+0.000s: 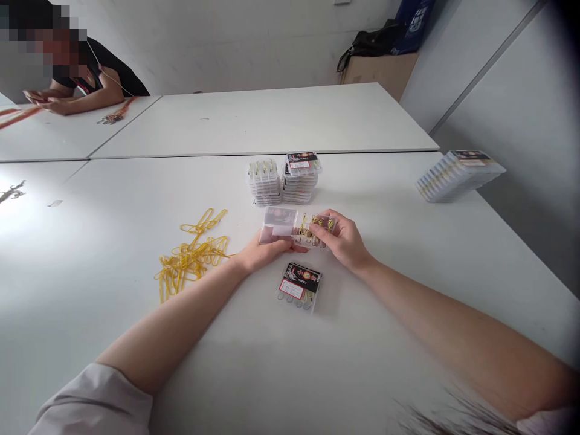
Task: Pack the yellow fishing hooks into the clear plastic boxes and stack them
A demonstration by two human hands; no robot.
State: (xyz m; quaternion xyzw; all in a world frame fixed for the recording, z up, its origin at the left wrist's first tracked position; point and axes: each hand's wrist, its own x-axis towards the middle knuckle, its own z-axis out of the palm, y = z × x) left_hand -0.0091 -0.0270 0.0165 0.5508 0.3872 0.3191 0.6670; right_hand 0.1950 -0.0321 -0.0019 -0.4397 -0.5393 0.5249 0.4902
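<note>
Between my hands is a clear plastic fishing hook box [280,219], its lid swung open to the left. Several fishing hooks [302,228] with yellow line lie side by side in its right half. My left hand [265,251] grips the box from below at the lid side. My right hand [342,238] holds the other end, thumb over the hooks and fingers behind. Just nearer to me, a closed hook box [299,285] with a black and white label lies flat on the table.
Two stacks of hook boxes [264,181] stand behind my hands. A leaning row of boxes [457,176] sits at the right table edge. Yellow rubber bands [193,260] lie heaped on the left. Across the tables, a person [104,78] rests both forearms near orange strands [118,113].
</note>
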